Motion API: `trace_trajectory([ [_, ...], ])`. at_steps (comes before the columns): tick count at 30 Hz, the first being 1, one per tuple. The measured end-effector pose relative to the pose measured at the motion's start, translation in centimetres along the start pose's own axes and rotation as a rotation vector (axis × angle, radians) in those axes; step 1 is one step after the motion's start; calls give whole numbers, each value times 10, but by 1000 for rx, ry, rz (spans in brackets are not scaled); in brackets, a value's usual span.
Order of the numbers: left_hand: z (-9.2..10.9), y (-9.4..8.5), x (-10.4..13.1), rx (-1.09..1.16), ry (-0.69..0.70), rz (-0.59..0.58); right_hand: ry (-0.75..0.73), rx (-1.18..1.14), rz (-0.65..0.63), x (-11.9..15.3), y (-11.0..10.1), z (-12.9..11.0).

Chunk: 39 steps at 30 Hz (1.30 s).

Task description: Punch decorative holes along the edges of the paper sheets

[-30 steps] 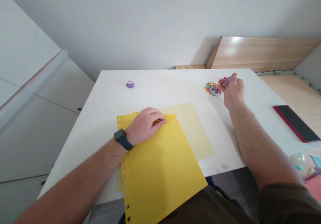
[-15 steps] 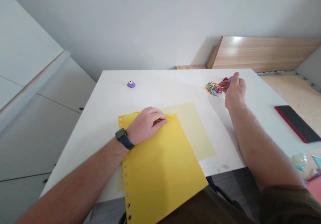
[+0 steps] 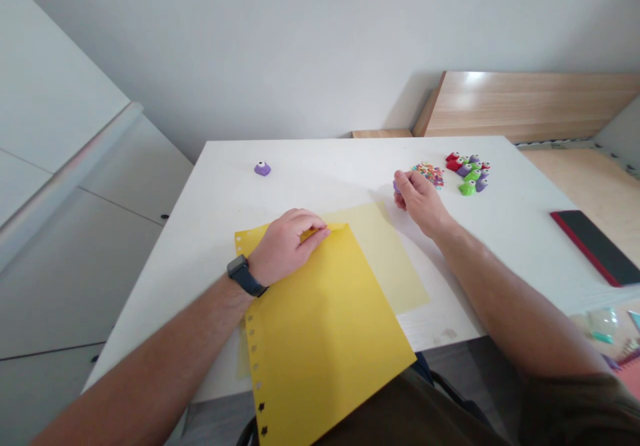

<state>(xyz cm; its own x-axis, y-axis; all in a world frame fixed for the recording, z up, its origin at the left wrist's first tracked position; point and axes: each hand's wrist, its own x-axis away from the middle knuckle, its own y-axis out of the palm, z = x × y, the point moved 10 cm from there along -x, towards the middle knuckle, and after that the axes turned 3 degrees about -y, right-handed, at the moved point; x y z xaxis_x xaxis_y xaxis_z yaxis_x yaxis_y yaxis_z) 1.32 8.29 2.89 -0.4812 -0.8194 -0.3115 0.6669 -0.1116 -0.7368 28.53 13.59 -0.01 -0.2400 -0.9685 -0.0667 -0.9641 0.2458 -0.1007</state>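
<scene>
My left hand (image 3: 290,246), wearing a dark watch, pinches the top edge of a yellow sheet (image 3: 330,319) with punched holes down its left side. That edge is slightly lifted, and the sheet's lower end reaches past the table's front edge. My right hand (image 3: 420,199) is closed over the table, just left of a heap of tiny multicoloured pieces (image 3: 434,177). A small purple toy (image 3: 395,186) shows at its fingertips, mostly hidden. Under the yellow sheet lies a paler, see-through yellow sheet (image 3: 400,273).
At the back right stand several one-eyed toys (image 3: 468,187) in red, green and purple. One purple toy (image 3: 263,169) sits alone at the back left. A black notebook with a red edge (image 3: 595,246) lies at the right of the white table (image 3: 175,286).
My right hand has moved left from the toy group with the purple toy, uncovering that group. My left hand stays on the sheet's top edge, with barely any shift.
</scene>
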Motion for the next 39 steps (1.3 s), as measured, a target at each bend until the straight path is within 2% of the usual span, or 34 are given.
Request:
trace_trajectory([
  [3,-2,-3,0,-2,-13,26,-111,178,-175,14,26,-12],
  [6,-7,-5,0,-16,-41,65,-132,251,-292,25,40,-12],
  [14,-23,-10,-1,-10,-146,141,-149,175,-433,35,55,-10],
  [23,-19,-10,-7,28,-204,121,-221,196,-505,45,73,-20],
  [27,-18,-7,-10,59,-233,96,-198,231,-523,48,83,-20],
  [34,-5,-5,-20,74,-189,58,-187,255,-524,41,93,-32],
  [39,-2,-10,-27,46,-196,49,-198,230,-493,35,91,-42],
])
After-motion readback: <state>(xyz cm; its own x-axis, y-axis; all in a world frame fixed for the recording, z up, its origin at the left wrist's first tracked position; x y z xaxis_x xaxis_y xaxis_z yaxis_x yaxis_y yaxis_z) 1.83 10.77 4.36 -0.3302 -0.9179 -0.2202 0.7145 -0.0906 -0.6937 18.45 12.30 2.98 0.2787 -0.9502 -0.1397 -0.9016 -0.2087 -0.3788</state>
